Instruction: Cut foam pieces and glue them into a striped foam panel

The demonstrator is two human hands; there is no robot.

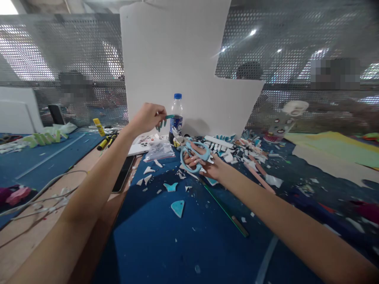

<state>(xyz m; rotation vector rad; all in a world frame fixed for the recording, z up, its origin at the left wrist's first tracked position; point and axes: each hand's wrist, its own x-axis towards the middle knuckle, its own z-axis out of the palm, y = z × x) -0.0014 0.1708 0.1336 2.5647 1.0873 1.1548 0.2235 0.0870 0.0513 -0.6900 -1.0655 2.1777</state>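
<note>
My left hand is raised left of the cola bottle, fingers closed in a pinch. A small teal strip sticks out from its fingertips, and more teal tips hang below them. Over the middle of the table, my right hand is closed around scissors with light blue handles. Their blades tilt up and left, near the bottle's base. Nearer on the blue table lie a turquoise triangular piece and a smaller curved turquoise piece.
White and turquoise scraps pile up behind my right hand. A clear plastic bag, a dark phone and a yellow glue stick are to the left. A green-edged pencil-like stick lies right of centre. A white board stands behind.
</note>
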